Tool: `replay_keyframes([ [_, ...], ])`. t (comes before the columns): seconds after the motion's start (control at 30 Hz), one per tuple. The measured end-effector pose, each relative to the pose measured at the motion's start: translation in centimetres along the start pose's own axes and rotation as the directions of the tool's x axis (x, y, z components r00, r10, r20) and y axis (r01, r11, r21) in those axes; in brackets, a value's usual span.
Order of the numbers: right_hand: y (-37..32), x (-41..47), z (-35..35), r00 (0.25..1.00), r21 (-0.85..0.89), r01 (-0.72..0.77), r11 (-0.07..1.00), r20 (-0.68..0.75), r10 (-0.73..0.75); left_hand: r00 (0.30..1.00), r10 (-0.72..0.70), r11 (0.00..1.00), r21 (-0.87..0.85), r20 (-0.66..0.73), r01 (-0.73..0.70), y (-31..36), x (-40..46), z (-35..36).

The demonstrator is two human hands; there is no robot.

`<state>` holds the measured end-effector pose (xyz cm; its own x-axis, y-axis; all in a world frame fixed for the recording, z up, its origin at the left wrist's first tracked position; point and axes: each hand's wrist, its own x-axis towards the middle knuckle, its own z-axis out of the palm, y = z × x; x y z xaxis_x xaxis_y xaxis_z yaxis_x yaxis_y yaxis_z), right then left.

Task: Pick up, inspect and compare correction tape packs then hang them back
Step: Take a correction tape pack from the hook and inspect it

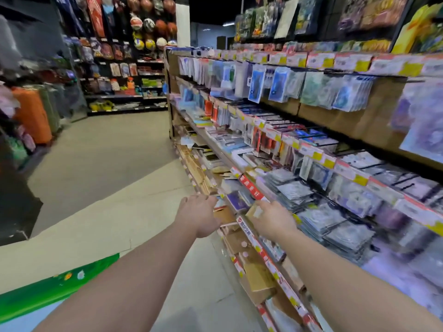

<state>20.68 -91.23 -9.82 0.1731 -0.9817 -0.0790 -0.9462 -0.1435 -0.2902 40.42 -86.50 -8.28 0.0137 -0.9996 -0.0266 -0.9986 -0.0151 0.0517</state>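
While both arms reach forward toward a low shelf edge of the store rack [249,188], the left hand [200,215] sits at about 6 o'clock, its fingers extended toward the shelf front; motion blur hides whether they pinch anything, so I cannot tell its grip. Just to its right, the right hand [273,220] has a small pale pack [254,212] against its fingers, which seem curled round the pack, though blur leaves this uncertain. Hanging blister packs [335,89] that may be the correction tape fill the pegs from 12 to 3 o'clock, too blurred to identify. Balls [151,25] hang at 11 o'clock and an orange suitcase [31,113] stands at 9 o'clock
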Motion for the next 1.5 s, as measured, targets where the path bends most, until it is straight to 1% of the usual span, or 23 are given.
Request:
replay_keyframes([
  [0.07,-0.9,3.4,0.7,0.999,0.015,-0.040,0.999,0.017,0.040,0.999,0.039,0.999,0.001,0.013,-0.039,-2.3,4.3,0.6],
  [0.17,-2.3,8.7,1.1,0.987,0.063,-0.159,0.985,0.035,0.157,0.993,0.117,0.993,0.004,0.020,-0.117,-5.4,11.1,0.6],
  [0.23,-3.0,11.9,1.4,0.973,0.102,-0.230,0.968,0.021,0.229,0.986,0.168,0.986,0.016,0.010,-0.168,-6.8,15.7,0.2],
  [0.3,-3.2,14.6,1.4,0.963,0.131,-0.265,0.955,-0.008,0.268,0.975,0.222,0.975,0.024,0.005,-0.222,-7.5,20.0,0.1],
  [0.43,-1.7,18.5,1.4,0.925,0.136,-0.372,0.918,-0.027,0.379,0.937,0.340,0.939,0.032,0.083,-0.343,-6.1,26.3,0.7],
  [0.57,0.9,23.0,1.6,0.869,0.123,-0.486,0.866,-0.037,0.493,0.893,0.431,0.902,-0.042,0.126,-0.430,-4.0,32.2,1.5],
  [0.67,2.7,26.3,2.0,0.850,0.127,-0.514,0.848,-0.059,0.524,0.868,0.475,0.880,-0.080,0.143,-0.468,-3.2,36.2,2.4],
  [0.8,3.6,30.1,1.8,0.835,0.130,-0.537,0.834,-0.057,0.547,0.853,0.496,0.868,-0.059,0.164,-0.493,-3.2,41.2,2.7],
  [0.87,4.0,31.4,1.7,0.826,0.147,-0.545,0.825,-0.076,0.559,0.847,0.506,0.862,-0.060,0.161,-0.504,-2.7,43.4,2.6],
  [0.97,5.4,32.5,1.2,0.795,0.193,-0.580,0.792,-0.080,0.602,0.818,0.542,0.839,-0.078,0.194,-0.538,-0.8,45.9,2.7],
  [1.07,6.9,32.7,1.1,0.723,0.254,-0.647,0.719,-0.094,0.684,0.759,0.609,0.791,-0.117,0.228,-0.600,1.4,47.9,3.7],
  [1.17,7.8,32.9,1.1,0.634,0.243,-0.725,0.644,-0.127,0.763,0.702,0.667,0.745,-0.186,0.250,-0.641,3.5,49.8,4.9],
  [1.27,8.0,33.2,1.4,0.538,0.278,-0.782,0.557,-0.148,0.830,0.635,0.711,0.702,-0.275,0.301,-0.656,5.4,51.8,5.9],
  [1.37,7.0,33.3,2.1,0.427,0.345,-0.819,0.458,-0.166,0.889,0.566,0.761,0.648,-0.339,0.316,-0.682,6.7,53.5,6.5],
  [1.43,6.2,33.3,2.7,0.356,0.381,-0.835,0.397,-0.176,0.918,0.547,0.764,0.644,-0.349,0.344,-0.680,7.6,54.4,6.8],
  [1.5,5.5,33.1,3.0,0.288,0.408,-0.849,0.337,-0.180,0.941,0.546,0.739,0.673,-0.389,0.394,-0.629,8.5,55.0,7.1],
])
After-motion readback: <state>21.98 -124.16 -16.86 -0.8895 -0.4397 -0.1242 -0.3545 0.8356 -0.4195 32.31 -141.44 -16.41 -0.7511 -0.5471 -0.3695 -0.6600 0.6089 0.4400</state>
